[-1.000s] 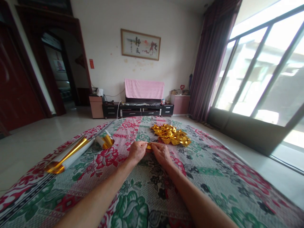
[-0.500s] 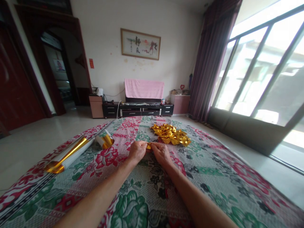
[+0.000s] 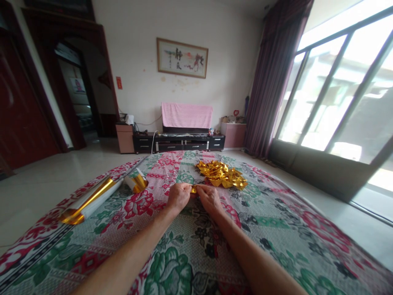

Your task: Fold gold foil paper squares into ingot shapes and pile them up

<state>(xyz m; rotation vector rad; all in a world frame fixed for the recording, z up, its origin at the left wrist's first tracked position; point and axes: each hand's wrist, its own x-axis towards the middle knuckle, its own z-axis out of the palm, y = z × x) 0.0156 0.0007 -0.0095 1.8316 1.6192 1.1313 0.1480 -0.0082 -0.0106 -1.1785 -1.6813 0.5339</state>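
My left hand (image 3: 179,196) and my right hand (image 3: 209,198) meet over the middle of the flowered cloth (image 3: 166,262). Between them is a small piece of gold foil paper (image 3: 193,189), pinched at its two sides by my closed fingers. Most of the piece is hidden behind my fingers, so its full shape cannot be made out. Just beyond my right hand lies a pile of folded gold foil pieces (image 3: 222,174). Off to the left rest a long, partly rolled gold and white foil sheet (image 3: 92,200) and a smaller curled one (image 3: 137,182).
Across the room stands a low black cabinet (image 3: 172,146) with a pink cloth (image 3: 187,115) draped over something on it. A framed picture (image 3: 182,57) hangs above. Purple curtains (image 3: 264,86) and large windows (image 3: 334,94) are on the right, a doorway (image 3: 76,90) on the left.
Both hands stay almost in place, still pinching the gold foil; slightly more of it shows between the fingers. The view has shifted very slightly. The pile and rolls have not moved.
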